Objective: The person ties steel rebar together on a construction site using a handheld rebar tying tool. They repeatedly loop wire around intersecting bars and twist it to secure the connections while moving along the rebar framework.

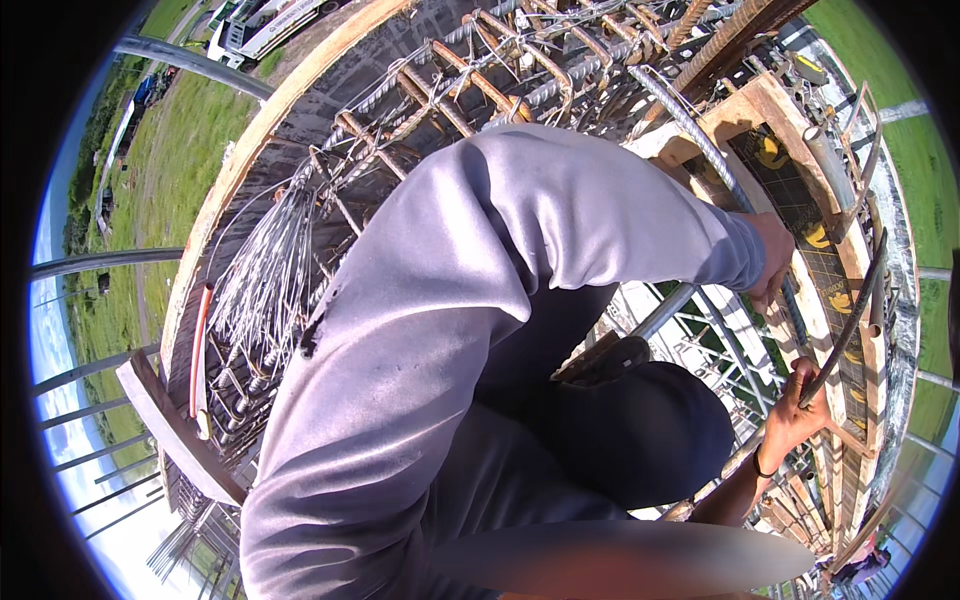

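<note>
My left hand, at the end of a long grey sleeve, is curled over a ribbed steel bar beside a timber frame; its grip is largely hidden. Below it, a bare forearm with a black wristband leads to my right hand, whose fingers close around a dark, curved-looking rod. A dark rounded shape, perhaps a clothed knee, lies between the arms. A blurred oval covers the bottom of the view. Film-faced plywood shows beyond both hands.
Tied rusty rebar crosses the top. A bundle of tie wire hangs at left, near an orange-handled tool and a loose board. Curved formwork has a wooden rim. Scaffold tubes surround it; another person is at lower right.
</note>
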Motion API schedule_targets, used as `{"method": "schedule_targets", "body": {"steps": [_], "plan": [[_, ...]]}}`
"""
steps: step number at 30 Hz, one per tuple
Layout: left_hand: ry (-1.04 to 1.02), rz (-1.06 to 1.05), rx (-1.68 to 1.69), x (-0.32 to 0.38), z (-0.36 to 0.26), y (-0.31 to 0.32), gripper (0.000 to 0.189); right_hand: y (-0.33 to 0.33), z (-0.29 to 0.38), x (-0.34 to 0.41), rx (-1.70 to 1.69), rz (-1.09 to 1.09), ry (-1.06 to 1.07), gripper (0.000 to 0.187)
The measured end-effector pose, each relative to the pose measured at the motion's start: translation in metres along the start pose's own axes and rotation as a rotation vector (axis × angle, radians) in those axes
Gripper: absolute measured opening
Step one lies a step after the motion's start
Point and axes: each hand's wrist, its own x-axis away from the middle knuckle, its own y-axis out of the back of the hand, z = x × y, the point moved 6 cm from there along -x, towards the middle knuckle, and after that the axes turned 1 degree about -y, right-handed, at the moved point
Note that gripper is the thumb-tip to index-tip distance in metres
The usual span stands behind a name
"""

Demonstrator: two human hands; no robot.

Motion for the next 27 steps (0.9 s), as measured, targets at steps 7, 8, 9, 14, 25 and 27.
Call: {"method": "schedule_targets", "body": {"steps": [7,8,9,14,25,27], "plan": [[-0.134,-0.008,-0.237,0.001,-0.03,0.029,0.02,-0.026,-0.009,0.032,-0.901,0.535,-0.457,0.032],[-0.183,0.022,-0.233,0.0,-0.031,0.028,0.021,-0.031,-0.007,0.035,-0.964,0.634,-0.481,0.041],[-0.186,0.03,-0.162,0.001,-0.029,0.027,0.023,-0.034,-0.005,0.04,-1.067,0.695,-0.542,0.04],[-0.069,-0.059,0.421,0.008,-0.016,0.012,0.025,-0.034,0.02,0.013,-1.712,0.721,-0.198,0.024],[-0.055,-0.047,0.558,0.043,-0.003,0.009,0.021,-0.028,0.045,-0.036,-1.033,0.221,-0.072,0.035],[-0.092,-0.293,0.58,0.064,0.015,0.029,0.02,-0.044,0.038,-0.027,-0.658,0.082,-0.157,0.048]]}}
